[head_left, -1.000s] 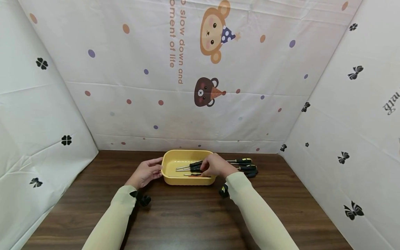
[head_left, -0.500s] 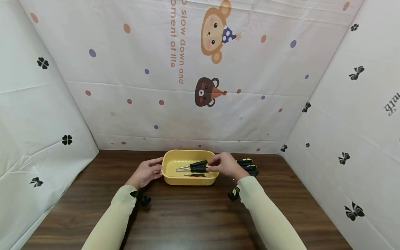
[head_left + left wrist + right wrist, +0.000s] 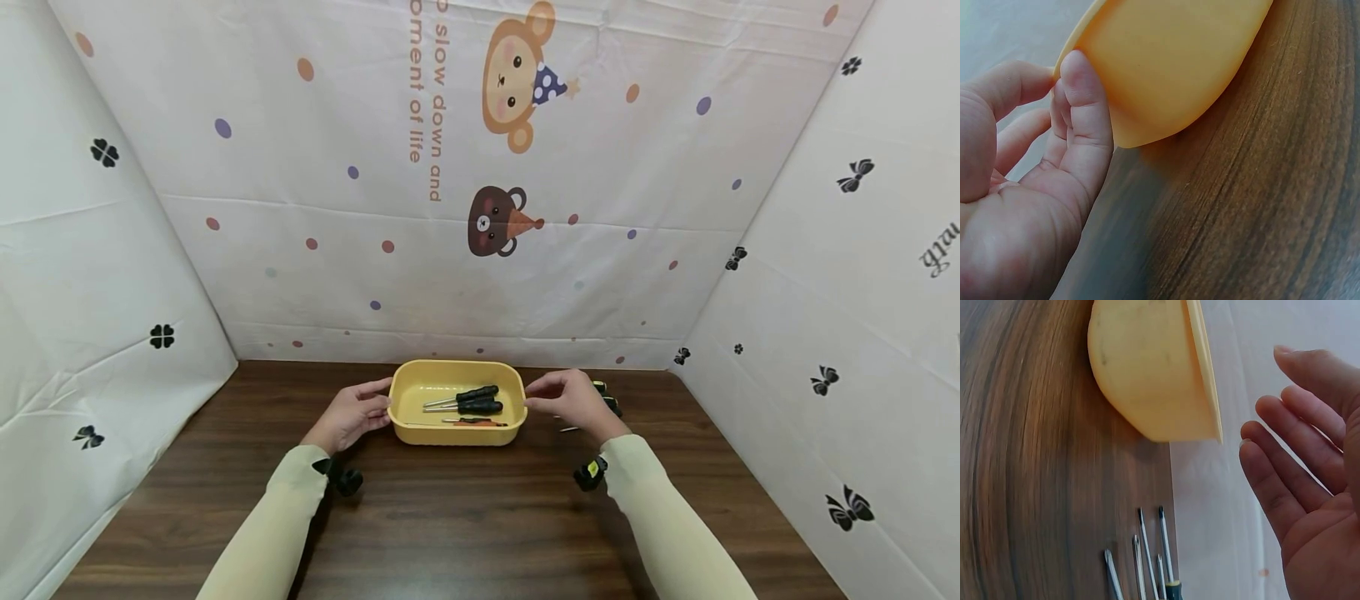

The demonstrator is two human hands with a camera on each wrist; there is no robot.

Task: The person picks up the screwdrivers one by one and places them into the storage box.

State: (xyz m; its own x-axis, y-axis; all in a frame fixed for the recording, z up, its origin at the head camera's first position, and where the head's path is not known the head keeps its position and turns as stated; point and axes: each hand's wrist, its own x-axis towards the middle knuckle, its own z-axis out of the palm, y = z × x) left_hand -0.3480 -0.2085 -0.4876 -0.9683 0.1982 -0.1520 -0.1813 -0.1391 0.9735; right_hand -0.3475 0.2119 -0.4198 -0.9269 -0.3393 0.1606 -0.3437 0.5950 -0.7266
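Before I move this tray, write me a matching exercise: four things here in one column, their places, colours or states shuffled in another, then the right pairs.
Things:
1. Tray
2. Left hand
3. Right hand
4. Two black screwdrivers

Places, colours, states:
A. holding nothing
B. lying inside the tray
C. yellow
D. touching the tray's left end

Right pairs: 1-C, 2-D, 3-A, 4-B

Patterned white wall (image 3: 442,225), brown tabletop (image 3: 465,508)

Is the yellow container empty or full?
Neither, partly filled: black-handled screwdrivers lie in the yellow container, with room left beside them.
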